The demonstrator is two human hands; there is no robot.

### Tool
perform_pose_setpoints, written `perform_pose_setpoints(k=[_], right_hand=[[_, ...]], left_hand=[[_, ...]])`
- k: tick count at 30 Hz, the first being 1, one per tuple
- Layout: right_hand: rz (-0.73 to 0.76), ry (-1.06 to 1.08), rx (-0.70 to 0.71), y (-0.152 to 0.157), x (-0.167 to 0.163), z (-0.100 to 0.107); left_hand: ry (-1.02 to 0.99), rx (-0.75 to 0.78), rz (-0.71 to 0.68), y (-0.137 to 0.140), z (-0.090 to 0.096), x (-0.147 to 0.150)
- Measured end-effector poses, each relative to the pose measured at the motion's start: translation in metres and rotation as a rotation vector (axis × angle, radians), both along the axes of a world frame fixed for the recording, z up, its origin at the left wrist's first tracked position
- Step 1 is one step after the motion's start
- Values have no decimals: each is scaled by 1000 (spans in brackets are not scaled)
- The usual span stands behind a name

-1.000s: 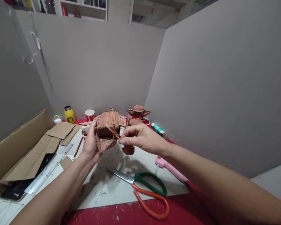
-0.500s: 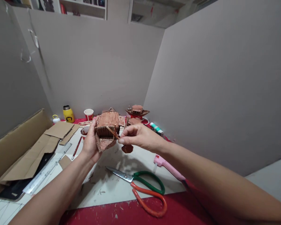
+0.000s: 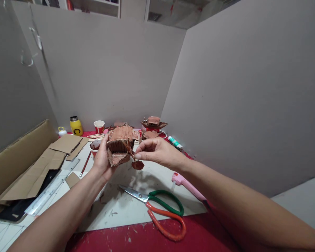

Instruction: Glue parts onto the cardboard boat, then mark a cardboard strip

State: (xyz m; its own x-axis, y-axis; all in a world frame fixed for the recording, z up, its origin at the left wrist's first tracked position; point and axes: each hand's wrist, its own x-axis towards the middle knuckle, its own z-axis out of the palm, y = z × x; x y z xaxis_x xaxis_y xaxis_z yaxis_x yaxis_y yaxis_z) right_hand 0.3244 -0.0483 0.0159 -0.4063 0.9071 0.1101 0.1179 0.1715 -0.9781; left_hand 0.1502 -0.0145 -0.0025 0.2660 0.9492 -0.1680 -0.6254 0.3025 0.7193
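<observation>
A brown-painted cardboard model boat (image 3: 120, 134) with a ribbed, rounded roof is gripped along its left side by my left hand (image 3: 103, 157). Its open end faces me, above the table. Between thumb and forefinger, my right hand (image 3: 151, 151) pinches a small brown paddle (image 3: 138, 165) at the boat's right side. The paddle's thin stick leans against the opening, and its flat blade hangs below my fingertips. Whether the stick is fixed to the boat, I cannot tell.
Scissors (image 3: 147, 198) with green and orange handles lie in front, near a pink glue gun (image 3: 187, 185). On the left are cardboard pieces (image 3: 39, 168), a clear ruler (image 3: 52, 187) and a paint cup (image 3: 95, 147). Behind stand a yellow bottle (image 3: 76, 126) and another model boat (image 3: 154, 122).
The paddle's blade has swung left and slightly up, closer to the boat, and its stick stands steeper. My right hand has shifted only slightly; my left hand still holds the boat.
</observation>
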Motion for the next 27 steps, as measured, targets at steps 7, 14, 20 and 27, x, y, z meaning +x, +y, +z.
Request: perform_pose_setpoints(k=[7,14,20,27], right_hand=[[-247,-126,146,-11,18,5],[-426,-165,129,-35,51,-1],[-495,-140,109,-48,79,-26],[-504,-23,99,-48,91,-29]], left_hand=[[11,-10,-41,4,2,-5],[-50,-27,-45,21,-2,-16],[-16,-34,-22,23,1,-20],[21,-33,-224,14,0,-17]])
